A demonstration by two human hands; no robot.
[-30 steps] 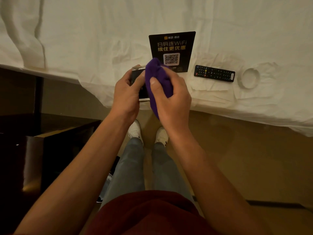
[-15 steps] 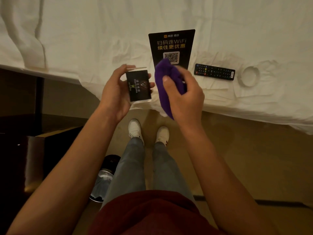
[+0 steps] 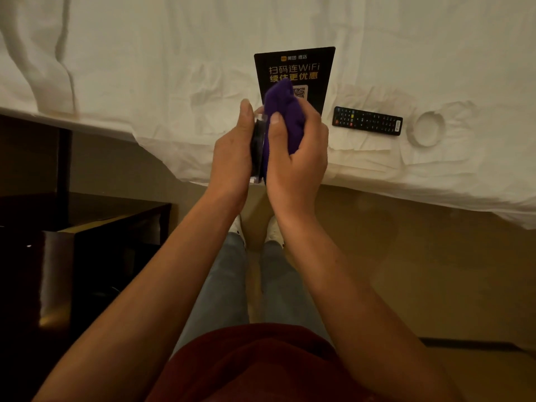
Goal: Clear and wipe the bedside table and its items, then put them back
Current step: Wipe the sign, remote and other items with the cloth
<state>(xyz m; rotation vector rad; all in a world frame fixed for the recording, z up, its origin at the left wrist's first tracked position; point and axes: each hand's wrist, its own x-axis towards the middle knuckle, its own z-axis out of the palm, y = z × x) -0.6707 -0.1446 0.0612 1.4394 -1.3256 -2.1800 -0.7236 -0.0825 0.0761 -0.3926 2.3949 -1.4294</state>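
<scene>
Head view, the only one here: just above centre of the frame a small dark card stand [image 3: 257,146] is gripped edge-on in the left hand [image 3: 232,158], thumb up along its top end and fingers curled behind it. A purple cloth [image 3: 282,117] is bunched in the right hand [image 3: 295,161], fingers wrapped round it and thumb pressed on top, and it's held flat against the stand's face, so the wiping step looks to be in progress

The stand seems light and stiff, probably smooth acrylic, so a bit slippery; it's best held by its edges, the way it's held now, leaving the faces free for the cloth. The cloth is soft and can be squashed into any shape

Behind the hands, on the white bedsheet [image 3: 145,68], a black WiFi sign [image 3: 316,71] lies flat, partly hidden by the cloth. To its right a remote control [image 3: 367,121] is laid, then a round clear ashtray [image 3: 425,129] just beside that, apart from each other. The dark bedside table [image 3: 110,219] is seen at lower left
</scene>
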